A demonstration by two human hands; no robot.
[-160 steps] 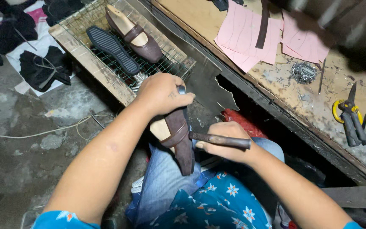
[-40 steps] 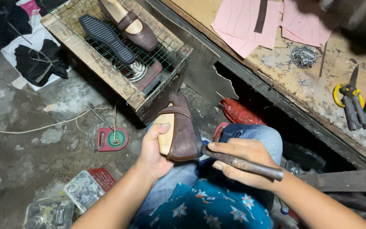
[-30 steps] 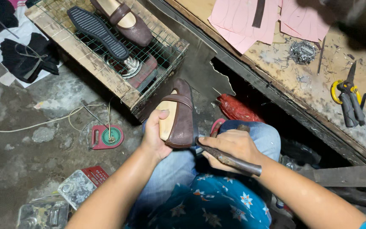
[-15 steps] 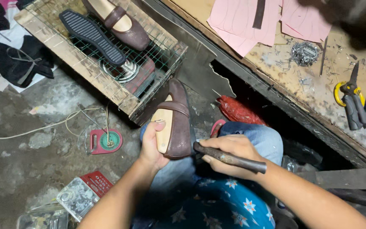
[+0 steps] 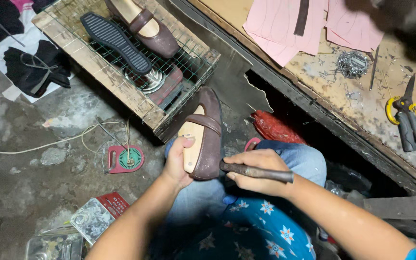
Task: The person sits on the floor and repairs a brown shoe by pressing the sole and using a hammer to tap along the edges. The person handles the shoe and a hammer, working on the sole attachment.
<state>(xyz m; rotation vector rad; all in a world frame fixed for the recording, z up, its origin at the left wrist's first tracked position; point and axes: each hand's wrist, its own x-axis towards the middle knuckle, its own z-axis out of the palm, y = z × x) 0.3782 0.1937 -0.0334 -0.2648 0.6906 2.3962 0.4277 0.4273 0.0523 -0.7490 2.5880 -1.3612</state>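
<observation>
Shoe: we steady a brown leather strap shoe on its pale wooden last (image 5: 203, 139) over our lap.
Left hand (image 5: 179, 161): clamped round its heel.
Right hand (image 5: 256, 171): closed on a dark metal tool (image 5: 256, 172), tip apparently touching the shoe.
Beyond: wire-topped wooden crate (image 5: 121, 82).

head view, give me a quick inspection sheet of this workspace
surface: rough grey concrete floor.
job's things: brown strap shoe on a pale last; dark metal tool at its heel.
clutter: wire-topped crate with a sole and second shoe; pliers and pink sheets on the workbench.
grippers: left hand holds the shoe; right hand grips the tool.
cables: white cord across the floor.
surroundings: dark cloth top left.
</observation>
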